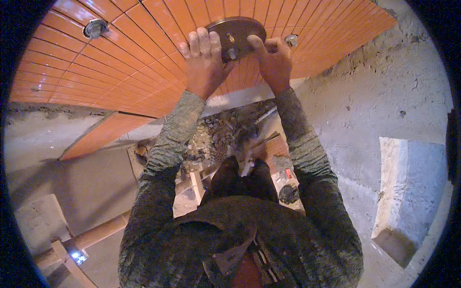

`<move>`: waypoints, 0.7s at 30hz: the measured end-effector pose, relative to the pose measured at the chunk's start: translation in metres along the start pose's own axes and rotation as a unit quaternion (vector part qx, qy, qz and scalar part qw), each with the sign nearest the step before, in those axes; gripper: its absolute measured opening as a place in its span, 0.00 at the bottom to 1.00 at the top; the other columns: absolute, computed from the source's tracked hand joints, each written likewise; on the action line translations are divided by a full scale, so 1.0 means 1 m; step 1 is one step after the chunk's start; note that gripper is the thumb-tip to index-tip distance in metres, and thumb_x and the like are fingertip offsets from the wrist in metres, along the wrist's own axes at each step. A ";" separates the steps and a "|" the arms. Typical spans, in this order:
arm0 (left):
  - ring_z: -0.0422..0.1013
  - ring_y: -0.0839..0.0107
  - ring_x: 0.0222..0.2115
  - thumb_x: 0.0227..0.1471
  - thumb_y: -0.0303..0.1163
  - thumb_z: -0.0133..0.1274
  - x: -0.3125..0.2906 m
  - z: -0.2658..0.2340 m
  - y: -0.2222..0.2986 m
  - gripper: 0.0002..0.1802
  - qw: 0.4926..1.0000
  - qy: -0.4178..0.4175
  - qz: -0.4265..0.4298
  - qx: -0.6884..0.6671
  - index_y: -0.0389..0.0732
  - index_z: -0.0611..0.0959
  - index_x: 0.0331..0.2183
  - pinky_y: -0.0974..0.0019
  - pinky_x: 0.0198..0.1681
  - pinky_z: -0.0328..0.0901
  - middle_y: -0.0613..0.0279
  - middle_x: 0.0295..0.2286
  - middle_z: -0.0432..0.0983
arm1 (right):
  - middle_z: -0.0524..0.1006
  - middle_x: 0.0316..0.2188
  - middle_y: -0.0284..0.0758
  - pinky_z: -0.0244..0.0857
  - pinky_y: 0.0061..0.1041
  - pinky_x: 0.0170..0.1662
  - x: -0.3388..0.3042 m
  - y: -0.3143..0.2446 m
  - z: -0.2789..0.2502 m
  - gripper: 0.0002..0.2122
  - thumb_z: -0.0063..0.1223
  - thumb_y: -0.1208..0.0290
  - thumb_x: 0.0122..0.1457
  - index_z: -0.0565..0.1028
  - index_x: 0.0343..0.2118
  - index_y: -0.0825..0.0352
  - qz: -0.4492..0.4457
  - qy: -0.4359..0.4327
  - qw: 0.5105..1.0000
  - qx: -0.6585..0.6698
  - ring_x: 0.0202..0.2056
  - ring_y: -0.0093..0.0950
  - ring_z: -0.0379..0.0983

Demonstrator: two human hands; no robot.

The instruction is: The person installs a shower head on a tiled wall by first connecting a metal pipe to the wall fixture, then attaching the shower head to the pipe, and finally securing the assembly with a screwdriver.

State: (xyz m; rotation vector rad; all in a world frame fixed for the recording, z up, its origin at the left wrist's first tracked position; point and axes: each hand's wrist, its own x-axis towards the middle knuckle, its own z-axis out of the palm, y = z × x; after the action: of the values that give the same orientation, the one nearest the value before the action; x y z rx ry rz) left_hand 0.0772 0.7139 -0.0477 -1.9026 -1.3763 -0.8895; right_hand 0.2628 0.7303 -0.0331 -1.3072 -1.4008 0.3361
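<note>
A dark round plate (245,31) lies against the orange tiled wall (139,45), with a small brass-coloured fitting near its middle and a short grey piece below it. My left hand (205,62) rests flat over the plate's left edge, its fingers stretched upward, some on the tiles. At the right edge, my right hand (276,62) has one finger laid on the plate's face and the others curled beside its rim. Whatever lies behind the plate is hidden.
Metal pipe fittings poke through the tiles, one at upper left (96,29) and one beside my right hand (291,40). Rubble (216,137) covers the floor below. A rough plaster wall (374,91) with a recess (413,187) stands at right; a wooden beam (98,240) crosses lower left.
</note>
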 end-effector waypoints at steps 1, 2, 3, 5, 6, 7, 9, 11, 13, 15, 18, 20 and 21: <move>0.54 0.29 0.59 0.39 0.58 0.67 0.001 0.001 0.000 0.56 1.000 0.010 0.007 -0.006 0.33 0.62 0.59 0.25 0.60 0.46 0.31 0.59 0.55 | 0.76 0.20 0.30 0.67 0.25 0.28 0.004 0.001 -0.003 0.19 0.71 0.56 0.54 0.75 0.26 0.68 -0.021 -0.020 0.999 -0.024 0.24 0.19 0.72; 0.52 0.29 0.60 0.40 0.59 0.67 -0.001 0.000 -0.001 0.57 1.000 0.018 0.014 -0.010 0.33 0.61 0.60 0.25 0.61 0.44 0.31 0.61 0.53 | 0.77 0.22 0.31 0.68 0.24 0.29 0.005 0.002 -0.008 0.18 0.71 0.57 0.54 0.75 0.28 0.68 -0.039 -0.041 0.997 -0.045 0.25 0.19 0.73; 0.50 0.28 0.62 0.40 0.60 0.66 -0.003 -0.001 -0.002 0.59 0.999 0.025 0.022 -0.013 0.34 0.60 0.62 0.25 0.62 0.42 0.31 0.62 0.51 | 0.78 0.23 0.32 0.68 0.23 0.29 0.006 0.007 -0.009 0.18 0.71 0.59 0.54 0.75 0.30 0.69 -0.058 -0.063 0.994 -0.067 0.25 0.18 0.73; 0.45 0.29 0.64 0.41 0.61 0.66 -0.004 0.000 -0.005 0.61 0.998 0.046 0.044 -0.016 0.34 0.58 0.64 0.26 0.64 0.39 0.31 0.64 0.47 | 0.79 0.25 0.32 0.70 0.22 0.30 0.005 0.028 -0.006 0.17 0.71 0.63 0.54 0.75 0.34 0.70 -0.079 -0.024 0.996 0.025 0.26 0.17 0.74; 0.43 0.29 0.66 0.41 0.62 0.66 -0.004 0.001 -0.007 0.63 0.997 0.058 0.057 -0.016 0.34 0.57 0.65 0.26 0.65 0.38 0.31 0.65 0.45 | 0.79 0.26 0.32 0.70 0.21 0.31 0.005 0.036 -0.001 0.16 0.71 0.65 0.54 0.75 0.37 0.70 -0.089 -0.004 0.993 0.074 0.27 0.16 0.74; 0.42 0.29 0.66 0.40 0.63 0.66 -0.003 0.000 -0.007 0.64 0.996 0.065 0.061 -0.030 0.34 0.57 0.65 0.27 0.65 0.37 0.32 0.66 0.45 | 0.79 0.25 0.31 0.70 0.21 0.30 0.001 0.039 0.001 0.17 0.71 0.64 0.54 0.75 0.38 0.69 -0.093 -0.002 0.993 0.079 0.26 0.19 0.74; 0.40 0.30 0.67 0.39 0.64 0.67 -0.002 -0.001 -0.011 0.66 0.992 0.087 0.070 -0.051 0.33 0.56 0.66 0.28 0.66 0.37 0.32 0.66 0.44 | 0.78 0.22 0.29 0.70 0.22 0.29 -0.006 0.031 -0.001 0.18 0.71 0.62 0.53 0.74 0.40 0.66 -0.109 0.003 0.989 0.096 0.24 0.23 0.75; 0.41 0.30 0.67 0.38 0.64 0.67 -0.010 0.005 -0.014 0.67 0.986 0.137 0.088 -0.037 0.33 0.56 0.66 0.29 0.66 0.39 0.33 0.66 0.45 | 0.77 0.22 0.29 0.70 0.21 0.29 -0.005 0.037 0.007 0.19 0.71 0.65 0.53 0.74 0.42 0.67 -0.099 -0.010 0.978 0.182 0.24 0.22 0.74; 0.42 0.30 0.67 0.37 0.64 0.68 -0.017 0.016 -0.020 0.68 0.978 0.181 0.104 -0.023 0.33 0.55 0.66 0.30 0.66 0.40 0.33 0.66 0.45 | 0.77 0.24 0.30 0.70 0.19 0.31 -0.009 0.041 0.015 0.19 0.70 0.69 0.54 0.73 0.44 0.68 -0.102 -0.013 0.968 0.228 0.25 0.20 0.74; 0.43 0.31 0.66 0.36 0.63 0.69 -0.020 0.022 -0.022 0.69 0.969 0.219 0.113 -0.007 0.35 0.55 0.67 0.32 0.67 0.42 0.35 0.67 0.45 | 0.78 0.28 0.31 0.70 0.16 0.34 -0.015 0.038 0.019 0.18 0.69 0.75 0.55 0.73 0.46 0.71 -0.118 -0.006 0.965 0.235 0.28 0.17 0.74; 0.44 0.33 0.67 0.35 0.62 0.70 -0.014 0.018 -0.014 0.68 0.960 0.243 0.139 0.005 0.35 0.57 0.67 0.33 0.67 0.42 0.37 0.67 0.46 | 0.78 0.25 0.33 0.70 0.21 0.32 -0.016 0.040 0.018 0.25 0.69 0.67 0.55 0.71 0.53 0.69 -0.216 0.011 0.954 0.210 0.26 0.19 0.74; 0.42 0.34 0.68 0.44 0.63 0.63 -0.019 0.008 -0.009 0.63 0.962 0.233 0.138 0.037 0.31 0.55 0.66 0.35 0.68 0.41 0.36 0.67 0.43 | 0.77 0.29 0.35 0.69 0.26 0.37 -0.030 0.017 0.003 0.35 0.68 0.64 0.55 0.63 0.64 0.63 -0.178 -0.031 0.967 0.179 0.30 0.25 0.73; 0.40 0.35 0.68 0.49 0.63 0.60 -0.024 0.005 -0.006 0.61 0.962 0.229 0.138 0.050 0.29 0.54 0.66 0.37 0.69 0.41 0.35 0.68 0.41 | 0.77 0.30 0.36 0.69 0.29 0.39 -0.041 0.013 -0.001 0.40 0.67 0.62 0.55 0.59 0.69 0.60 -0.159 -0.048 0.973 0.160 0.32 0.29 0.73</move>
State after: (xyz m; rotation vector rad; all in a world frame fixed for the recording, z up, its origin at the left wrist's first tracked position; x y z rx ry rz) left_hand 0.0670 0.7063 -0.0696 -1.6261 -0.8423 -1.0161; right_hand 0.2603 0.7008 -0.0641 -0.7983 -1.5370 0.3922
